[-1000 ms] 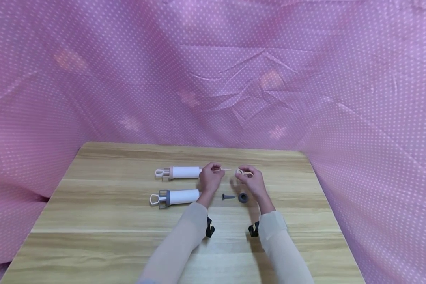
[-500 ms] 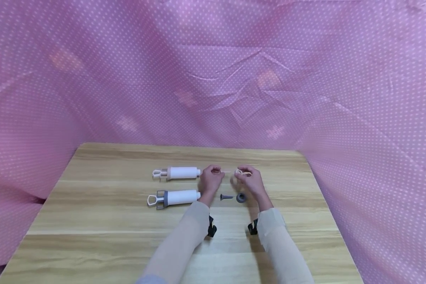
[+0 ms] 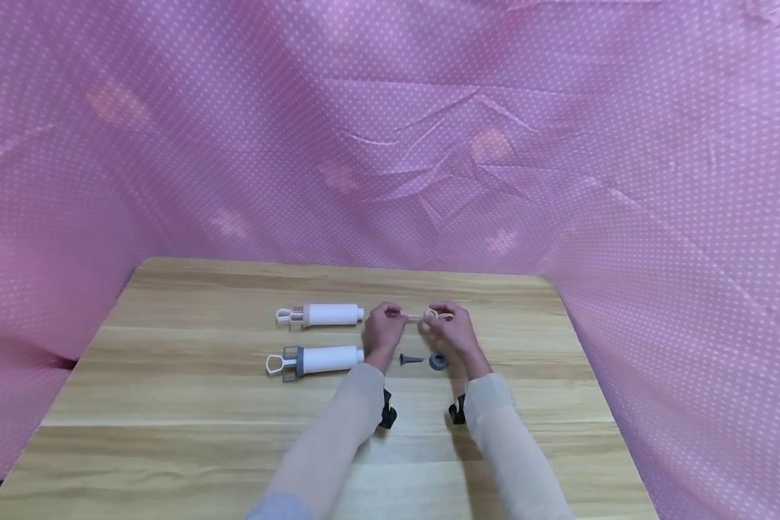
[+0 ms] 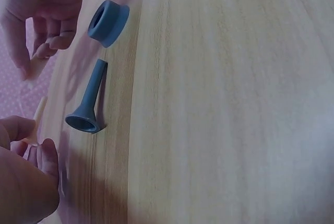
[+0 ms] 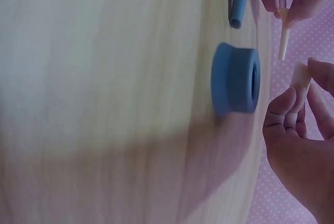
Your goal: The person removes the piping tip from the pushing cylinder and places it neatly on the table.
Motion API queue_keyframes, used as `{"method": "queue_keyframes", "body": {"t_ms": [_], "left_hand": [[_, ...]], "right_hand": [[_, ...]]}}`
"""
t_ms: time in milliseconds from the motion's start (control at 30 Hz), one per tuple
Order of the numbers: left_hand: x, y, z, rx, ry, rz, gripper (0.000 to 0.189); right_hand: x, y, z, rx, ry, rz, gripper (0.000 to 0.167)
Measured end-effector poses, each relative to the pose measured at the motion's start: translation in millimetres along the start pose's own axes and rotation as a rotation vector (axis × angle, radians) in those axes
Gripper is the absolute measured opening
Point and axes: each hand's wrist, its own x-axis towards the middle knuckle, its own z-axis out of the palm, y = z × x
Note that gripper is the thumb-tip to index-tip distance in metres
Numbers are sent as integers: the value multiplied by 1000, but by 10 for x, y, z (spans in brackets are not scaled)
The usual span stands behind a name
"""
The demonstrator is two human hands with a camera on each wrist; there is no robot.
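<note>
My left hand pinches the wide end of a cream funnel-shaped nozzle; the narrow tip points at my right hand. Between the right thumb and fingers is a cream ring-shaped collar, partly covered by the fingertips. In the right wrist view a small gap separates nozzle tip and collar. Both are held above the table. Nearer the person lie a grey-blue nozzle, on its side with its flared end toward the left, and a grey-blue collar.
Two white syringe-like tubes lie left of the hands: one with a beige-pink collar and loop handle behind, one with a grey collar in front. The wooden table meets a pink dotted cloth at its back and sides.
My right hand has come left with the cream collar, toward the nozzle, so the distance between them has shrunk. The left hand keeps its pinch. The whole view has shifted slightly.
</note>
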Motion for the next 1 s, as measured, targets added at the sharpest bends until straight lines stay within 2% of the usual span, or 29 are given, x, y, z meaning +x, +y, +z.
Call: {"method": "queue_keyframes", "body": {"t_ms": [233, 633, 1000], "left_hand": [[43, -16, 32, 7, 2, -7, 25], [97, -50, 82, 9, 21, -3, 22], [102, -75, 93, 23, 12, 6, 21]], "right_hand": [[45, 24, 73, 29, -27, 25, 36], [90, 52, 49, -52, -31, 24, 33], [136, 88, 47, -63, 2, 32, 31]]}}
